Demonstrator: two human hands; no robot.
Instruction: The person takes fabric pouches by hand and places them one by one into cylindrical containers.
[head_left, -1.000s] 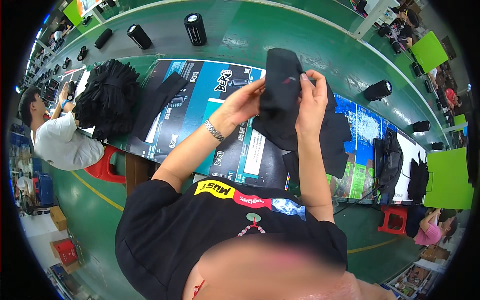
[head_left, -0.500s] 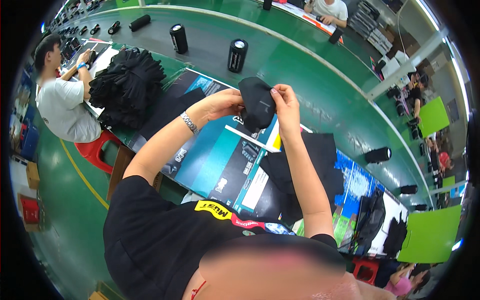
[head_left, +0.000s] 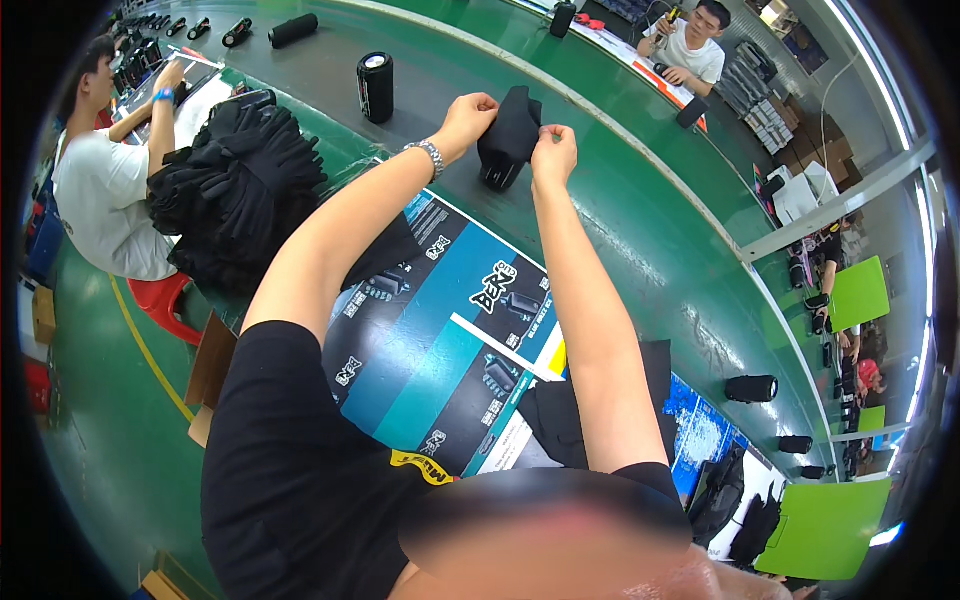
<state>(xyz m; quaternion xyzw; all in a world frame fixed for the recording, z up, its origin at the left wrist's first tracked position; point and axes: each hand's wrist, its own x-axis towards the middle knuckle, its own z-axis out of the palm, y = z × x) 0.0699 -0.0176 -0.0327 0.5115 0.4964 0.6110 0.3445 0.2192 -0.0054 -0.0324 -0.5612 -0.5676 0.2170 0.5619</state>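
Observation:
Over the top of a black cylindrical speaker (head_left: 498,178) on the green belt sits a black cloth pouch (head_left: 511,128), drawn part of the way down. The speaker's lower end still shows below the cloth. My left hand (head_left: 466,122) pinches the pouch's left edge, fingers closed. On the other side, the fingers of my right hand (head_left: 553,156) are closed on its right edge. Both arms reach out over the printed table. A second, uncovered speaker (head_left: 376,87) stands upright on the belt to the left.
A big heap of black cloth pouches (head_left: 235,185) lies at the left, beside a seated person in white (head_left: 105,180). Flat black cloth (head_left: 560,415) lies under my right forearm. More speakers, such as one lying down (head_left: 751,388), rest along the belt (head_left: 690,290). Across it, another person (head_left: 690,50) works.
Both hands have moved away from me with the pouch, from above the table to the belt. The pouch now covers the upper part of the nearer speaker, which stood bare before.

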